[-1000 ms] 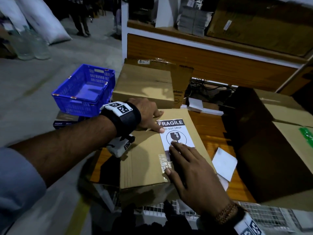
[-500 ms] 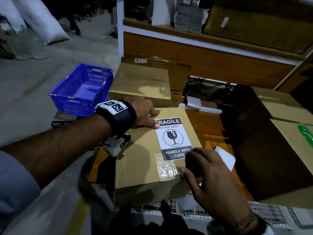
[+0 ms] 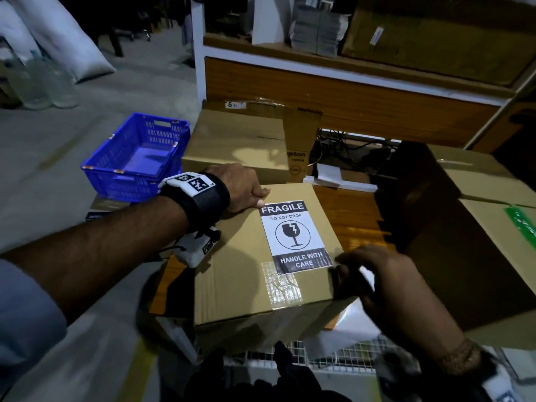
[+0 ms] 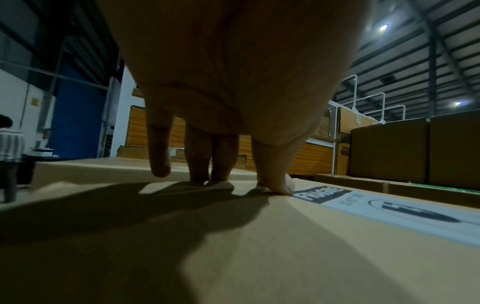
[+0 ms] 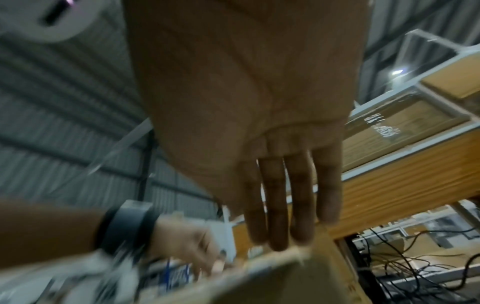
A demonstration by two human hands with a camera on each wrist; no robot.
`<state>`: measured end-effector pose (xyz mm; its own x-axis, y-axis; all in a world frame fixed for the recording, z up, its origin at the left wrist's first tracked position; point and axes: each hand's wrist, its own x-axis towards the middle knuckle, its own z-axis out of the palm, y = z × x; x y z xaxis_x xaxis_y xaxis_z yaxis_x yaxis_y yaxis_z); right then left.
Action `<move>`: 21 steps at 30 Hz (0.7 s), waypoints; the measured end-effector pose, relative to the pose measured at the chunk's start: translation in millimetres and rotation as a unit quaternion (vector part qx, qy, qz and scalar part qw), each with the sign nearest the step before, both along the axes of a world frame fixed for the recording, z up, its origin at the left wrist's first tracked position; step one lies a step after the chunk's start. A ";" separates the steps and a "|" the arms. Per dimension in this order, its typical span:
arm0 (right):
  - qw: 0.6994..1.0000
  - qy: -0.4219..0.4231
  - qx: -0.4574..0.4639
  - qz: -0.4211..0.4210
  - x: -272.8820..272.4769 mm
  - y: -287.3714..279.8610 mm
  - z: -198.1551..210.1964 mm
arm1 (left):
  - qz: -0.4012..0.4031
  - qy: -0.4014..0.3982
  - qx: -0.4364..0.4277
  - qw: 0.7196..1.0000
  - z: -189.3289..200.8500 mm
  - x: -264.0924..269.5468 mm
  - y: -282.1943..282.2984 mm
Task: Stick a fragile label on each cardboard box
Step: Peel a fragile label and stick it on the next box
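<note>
Pressing left hand, labelled box

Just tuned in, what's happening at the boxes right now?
A person is labelling cartons. The white-and-black FRAGILE label lies flat on top of the brown cardboard box. The left hand rests fingertips on the box top beside the label's upper corner. The right hand is at the box's near right corner, fingers straight, motion-blurred. Other cartons visible show no such label.
</note>
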<state>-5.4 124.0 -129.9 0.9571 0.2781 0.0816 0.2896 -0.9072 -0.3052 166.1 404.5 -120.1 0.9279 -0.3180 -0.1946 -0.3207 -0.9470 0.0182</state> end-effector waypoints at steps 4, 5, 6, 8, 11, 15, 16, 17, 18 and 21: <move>1.000 -0.011 0.012 -0.010 26.2 -16.1 16.0 | -0.002 -0.015 -0.001 1.000 0.5 -1.1 -1.2; 1.000 -0.005 0.016 -0.002 33.4 -16.2 19.1 | -0.001 -0.020 -0.002 1.000 1.2 -2.0 -1.2; 1.000 0.004 0.018 0.010 40.9 -15.2 20.7 | 0.001 -0.024 -0.003 1.000 1.9 -2.9 -1.5; 0.998 0.047 -0.007 0.044 55.5 -10.4 20.4 | 0.000 -0.024 -0.005 1.000 3.2 -3.4 -2.2; 0.980 0.160 -0.095 0.069 74.1 -0.7 13.8 | 0.002 -0.028 0.020 0.999 3.8 -4.1 -3.6; 0.962 0.212 -0.160 0.070 89.2 11.4 17.5 | 0.001 -0.031 0.053 0.998 4.6 -5.4 -6.4; 0.960 0.206 -0.175 0.073 91.9 14.4 19.7 | 0.002 -0.030 0.054 0.998 4.9 -4.9 -7.1; 0.958 0.201 -0.189 0.076 94.4 16.5 20.9 | 0.003 -0.028 0.055 0.998 5.0 -4.3 -8.0; 0.956 0.194 -0.205 0.081 96.8 19.6 22.2 | 0.004 -0.026 0.055 0.998 4.9 -3.8 -8.3; 0.951 0.168 -0.238 0.103 105.5 28.1 23.1 | 0.007 -0.026 0.048 0.999 2.6 -2.0 -7.8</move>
